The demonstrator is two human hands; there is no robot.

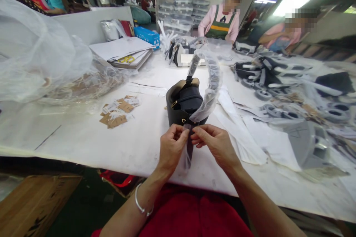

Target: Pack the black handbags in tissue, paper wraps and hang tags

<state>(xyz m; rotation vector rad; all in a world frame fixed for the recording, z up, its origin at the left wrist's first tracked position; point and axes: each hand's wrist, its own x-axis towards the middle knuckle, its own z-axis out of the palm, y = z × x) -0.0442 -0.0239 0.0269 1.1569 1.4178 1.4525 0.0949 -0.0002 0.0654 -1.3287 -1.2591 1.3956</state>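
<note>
A black handbag (174,112) stands upright on the white table in front of me, its top open and a dark inner pouch (189,100) showing inside. Its raised handle (214,77) is wrapped in clear plastic. At the near side of the bag hangs a dark strap with a clear plastic sleeve (188,155) round it. My left hand (174,146) pinches the sleeve's upper end between thumb and fingers. Close beside it, the fingers of my right hand (215,142) are also closed in a pinch at the top of the sleeve and strap.
Brown paper tags (118,114) lie left of the bag. Plastic film (55,62) is heaped at far left. Yellow scissors (126,59) rest by a stack of sheets (122,48). Several black bag parts (261,68) crowd the right. A co-worker in an apron (221,23) stands opposite.
</note>
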